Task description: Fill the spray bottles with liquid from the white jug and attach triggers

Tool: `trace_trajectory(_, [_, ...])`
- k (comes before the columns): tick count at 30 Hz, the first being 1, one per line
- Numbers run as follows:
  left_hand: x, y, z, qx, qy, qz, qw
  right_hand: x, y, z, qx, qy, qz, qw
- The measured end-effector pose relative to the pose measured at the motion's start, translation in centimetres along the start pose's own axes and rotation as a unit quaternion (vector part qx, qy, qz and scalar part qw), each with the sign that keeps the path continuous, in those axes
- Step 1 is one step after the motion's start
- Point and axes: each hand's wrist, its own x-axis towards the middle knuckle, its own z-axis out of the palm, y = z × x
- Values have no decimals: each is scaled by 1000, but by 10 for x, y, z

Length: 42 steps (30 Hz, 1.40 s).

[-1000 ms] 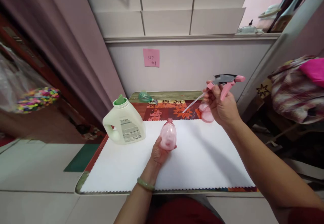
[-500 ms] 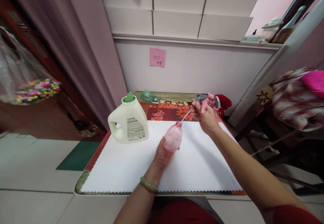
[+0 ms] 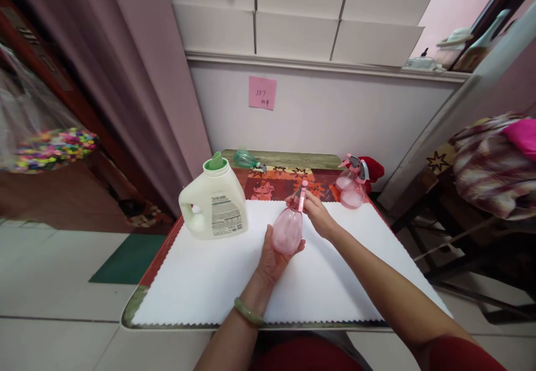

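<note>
My left hand is wrapped round the lower part of a clear pink spray bottle, tilted over the white cloth. Pale, milky pink contents show through its wall. At the bottle's neck, my right hand is closed on the pink and grey trigger spray head. The head sits on the mouth, and its tube no longer shows outside the bottle. Whether it is screwed tight I cannot tell. To the left stands a large cream detergent jug with a green spout.
Two more pink spray bottles stand at the table's back right, before a red item. A green spray bottle lies at the back left. A pink note is on the wall behind.
My right hand has brought the spray head left and down onto the bottle's neck, and the tube has gone inside. My left hand still holds the bottle.
</note>
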Motion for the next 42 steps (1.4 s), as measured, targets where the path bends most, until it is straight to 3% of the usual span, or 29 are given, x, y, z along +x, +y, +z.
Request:
trace_trajectory(7, [-1, 1, -1, 18, -12, -31, 999, 1, 5, 1, 91, -64, 15, 994])
trace_trajectory(13, [-3, 5, 0, 29, -29, -61, 997, 0, 14, -1, 129, -18, 11, 991])
trace_trajectory(20, [-3, 7, 1, 19, -34, -53, 998, -6, 24, 13, 192, 27, 1, 981])
trace_trajectory(26, [1, 5, -2, 18, -27, -49, 998, -7, 30, 16, 199, 34, -5, 979])
trace_trajectory(31, [4, -5, -2, 24, 5, 1, 1000, -9, 39, 19, 139, 121, -7, 983])
trace_trajectory(37, [4, -15, -1, 34, 13, 73, 997, -9, 44, 19, 80, 252, -7, 964])
trace_trajectory(42, [3, -12, -1, 38, 3, 59, 998, -18, 33, 20, 42, 226, -3, 973])
